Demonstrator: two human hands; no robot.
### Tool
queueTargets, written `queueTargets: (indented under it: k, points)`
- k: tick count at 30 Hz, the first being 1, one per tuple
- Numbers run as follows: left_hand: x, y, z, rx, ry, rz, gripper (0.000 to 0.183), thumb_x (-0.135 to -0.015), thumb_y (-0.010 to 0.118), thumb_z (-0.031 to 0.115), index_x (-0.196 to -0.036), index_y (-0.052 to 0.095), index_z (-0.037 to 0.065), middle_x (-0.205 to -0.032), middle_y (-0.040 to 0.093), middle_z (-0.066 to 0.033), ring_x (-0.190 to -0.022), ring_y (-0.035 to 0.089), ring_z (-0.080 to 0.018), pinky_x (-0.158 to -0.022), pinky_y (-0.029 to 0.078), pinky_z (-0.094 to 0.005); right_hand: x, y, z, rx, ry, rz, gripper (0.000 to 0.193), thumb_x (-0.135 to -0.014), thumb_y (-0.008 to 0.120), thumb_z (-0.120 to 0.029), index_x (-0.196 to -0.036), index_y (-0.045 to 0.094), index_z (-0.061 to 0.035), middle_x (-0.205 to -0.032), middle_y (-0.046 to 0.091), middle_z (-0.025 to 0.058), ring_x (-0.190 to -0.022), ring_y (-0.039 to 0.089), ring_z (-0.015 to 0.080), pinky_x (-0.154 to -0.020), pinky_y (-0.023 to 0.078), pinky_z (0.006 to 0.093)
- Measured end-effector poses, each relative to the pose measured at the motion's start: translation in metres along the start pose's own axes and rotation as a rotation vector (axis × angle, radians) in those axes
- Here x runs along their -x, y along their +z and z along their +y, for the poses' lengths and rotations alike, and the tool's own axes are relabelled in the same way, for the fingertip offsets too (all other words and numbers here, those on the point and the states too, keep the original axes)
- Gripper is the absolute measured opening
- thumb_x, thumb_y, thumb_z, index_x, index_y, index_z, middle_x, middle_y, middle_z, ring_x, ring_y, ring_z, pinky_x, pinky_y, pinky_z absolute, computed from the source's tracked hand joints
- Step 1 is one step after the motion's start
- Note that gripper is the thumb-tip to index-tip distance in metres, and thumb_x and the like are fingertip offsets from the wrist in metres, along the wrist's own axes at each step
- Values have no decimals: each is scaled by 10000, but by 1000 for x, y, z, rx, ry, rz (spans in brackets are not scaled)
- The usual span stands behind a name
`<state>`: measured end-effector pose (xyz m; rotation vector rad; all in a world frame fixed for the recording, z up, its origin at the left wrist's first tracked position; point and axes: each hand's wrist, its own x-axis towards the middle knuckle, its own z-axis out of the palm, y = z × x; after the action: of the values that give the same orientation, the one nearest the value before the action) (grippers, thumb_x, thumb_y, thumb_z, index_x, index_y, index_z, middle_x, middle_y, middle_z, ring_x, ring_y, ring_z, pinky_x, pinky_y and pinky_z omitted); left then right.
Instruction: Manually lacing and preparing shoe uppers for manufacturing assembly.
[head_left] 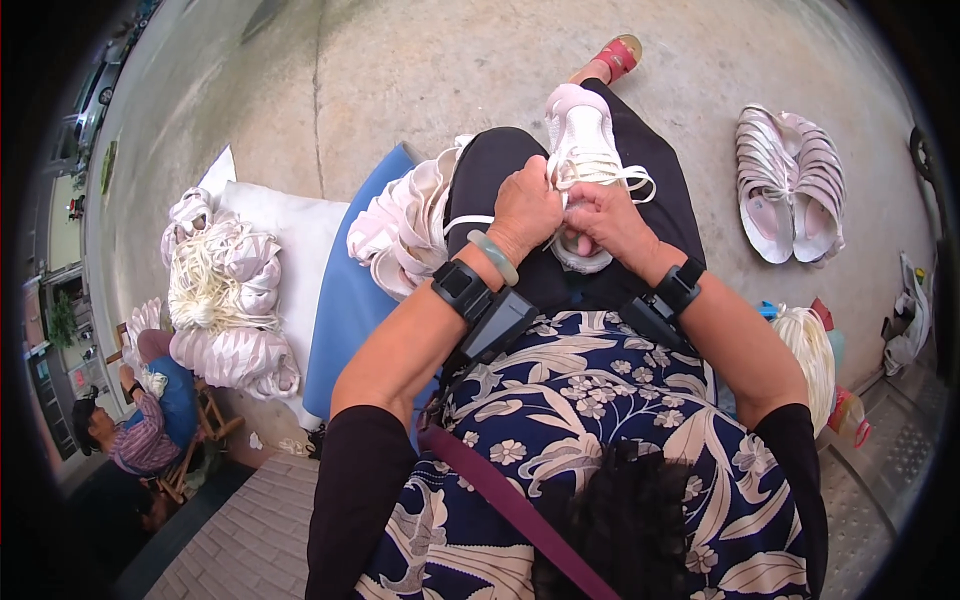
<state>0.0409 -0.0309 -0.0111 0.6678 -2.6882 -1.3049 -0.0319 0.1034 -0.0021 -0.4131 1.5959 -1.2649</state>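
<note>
One pale pink and white shoe (580,122) is located at the upper centre of the frame, toe toward the upper edge, supported on the dark trousers (492,172). The left hand (528,205) is closed at the shoe's left edge, apparently on the white lace (590,163). The right hand (612,218) is bent over the shoe's opening, fingers near the left hand; whether anything is gripped by it cannot be told.

Progress is judged as partial: the lace is passed across the shoe's front, while a loop at the right and a tail at the left are left loose. Any finished knot is hidden.

Counted outward: one shoe and two hands are shown at the centre. One shoe stack (395,228) is placed beside the trousers at centre left, by one blue cloth (345,290). One shoe heap (245,362), topped with cream laces (212,272), is set on one white sack (300,225) at the left. Two shoe rows (765,190) are stood side by side at the upper right. One lace bundle (808,355) is kept at the lower right. Single shoes in the stack, heap and rows cannot be counted reliably. One co-worker (150,432) is seen at the lower left.
</note>
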Motion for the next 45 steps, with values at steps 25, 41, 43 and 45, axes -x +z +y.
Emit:
queueTargets:
  k: [25,41,43,45]
  points:
    - [21,-12,17,638,-324,131,92,-873,446,92,-823,489,29,-594,555,-63,-388,494,-93,-336,389,-211,46,-27,-16,979,-136,85,237,-825,444,-163,-763,579,22,-766,593,252,-767,577,415,-689,459,462]
    - [17,-99,-57,500,-399,283,83,-820,518,44,-892,546,12,-639,578,-50,-466,538,-92,-402,419,-202,57,-81,6,-64,114,219,118,-883,512,-145,-860,528,-30,-592,540,25,-383,432,44,-415,439,194]
    - [16,-106,-82,471,-436,397,53,-814,521,39,-832,566,19,-613,568,-41,-450,527,-88,-404,419,-204,57,-92,17,-206,113,230,111,-873,509,-134,-851,533,-27,-590,540,28,-378,428,47,-414,445,199]
    - [15,-103,-111,240,-381,463,51,-796,532,30,-777,579,32,-614,567,-26,-468,532,-86,-404,413,-198,54,-91,20,-342,127,236,105,-862,507,-122,-842,538,-24,-589,541,31,-372,424,51,-413,451,203]
